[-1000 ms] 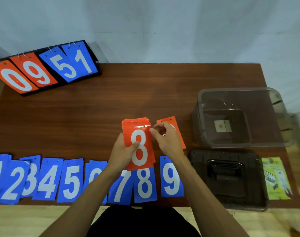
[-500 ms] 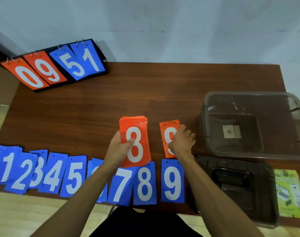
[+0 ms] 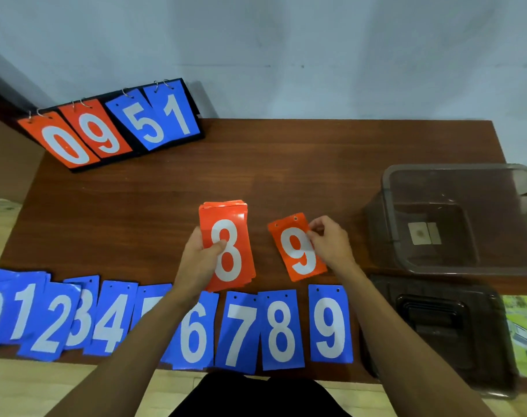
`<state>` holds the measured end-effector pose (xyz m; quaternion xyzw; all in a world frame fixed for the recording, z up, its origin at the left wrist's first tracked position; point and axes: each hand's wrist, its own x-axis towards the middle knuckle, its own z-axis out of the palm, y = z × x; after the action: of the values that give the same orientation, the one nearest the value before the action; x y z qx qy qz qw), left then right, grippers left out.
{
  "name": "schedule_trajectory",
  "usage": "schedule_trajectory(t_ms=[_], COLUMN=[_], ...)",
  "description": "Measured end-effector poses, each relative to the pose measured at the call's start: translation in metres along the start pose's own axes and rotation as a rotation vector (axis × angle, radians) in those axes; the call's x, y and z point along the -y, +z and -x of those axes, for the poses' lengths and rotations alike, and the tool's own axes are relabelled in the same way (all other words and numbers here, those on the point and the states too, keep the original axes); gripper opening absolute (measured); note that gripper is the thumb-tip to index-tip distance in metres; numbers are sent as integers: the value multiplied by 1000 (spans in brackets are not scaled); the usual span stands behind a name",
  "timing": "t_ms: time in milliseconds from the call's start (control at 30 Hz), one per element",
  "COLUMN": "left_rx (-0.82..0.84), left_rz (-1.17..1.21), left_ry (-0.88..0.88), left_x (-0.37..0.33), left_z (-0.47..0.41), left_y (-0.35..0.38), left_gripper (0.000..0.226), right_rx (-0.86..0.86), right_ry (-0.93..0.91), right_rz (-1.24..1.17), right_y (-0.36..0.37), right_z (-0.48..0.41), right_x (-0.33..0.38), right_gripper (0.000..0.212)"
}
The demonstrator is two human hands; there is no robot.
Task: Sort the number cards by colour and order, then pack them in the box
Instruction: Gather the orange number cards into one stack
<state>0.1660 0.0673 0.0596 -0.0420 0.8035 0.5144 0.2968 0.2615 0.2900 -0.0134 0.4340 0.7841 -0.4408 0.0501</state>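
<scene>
My left hand (image 3: 199, 257) grips a stack of orange number cards (image 3: 230, 233) with an 8 on top, held just above the table's middle. My right hand (image 3: 331, 245) pinches the right edge of a single orange 9 card (image 3: 297, 251), which lies tilted on the table to the right of the stack. A row of blue cards (image 3: 280, 329) numbered 0 to 9 runs along the near edge; my left forearm hides most of the 5. The clear box (image 3: 385, 188) stands open at the right.
A flip scoreboard (image 3: 112, 127) showing 0, 9, 5, 1 stands at the back left corner. The dark box lid (image 3: 436, 320) lies in front of the box, with a green leaflet (image 3: 524, 332) to its right. Bare wooden table (image 3: 286, 164) stretches behind my hands.
My right hand has drawn the orange 9 away from the stack and set it on the table to the right. The view shifted slightly.
</scene>
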Motion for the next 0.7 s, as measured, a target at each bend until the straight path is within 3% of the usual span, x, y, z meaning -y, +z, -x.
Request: schedule_trajectory(t_ms=[200,300,433,567,700], left_rx=[6,89,244,284,202], left_rz=[61,106,114,67,-1], left_ry=[48,22,45,91,136], left_x=[-3,-3,-9,-19,-17], left_z=[-26,-29,-34,-41,-36], left_y=[-40,-56,-78,-91,-84], left_gripper=[34,27,9,27,48], right_rx=[-46,1,-58,-119,-117], right_ry=[-106,-174,-232,-243,-288], right_rz=[-163,-258,-318,-321,-272], right_y=[-7,14,50,79,89], right_z=[28,55,77,84,83], right_x=[53,88,123,143,150], right_gripper=[14,12,12,16,22])
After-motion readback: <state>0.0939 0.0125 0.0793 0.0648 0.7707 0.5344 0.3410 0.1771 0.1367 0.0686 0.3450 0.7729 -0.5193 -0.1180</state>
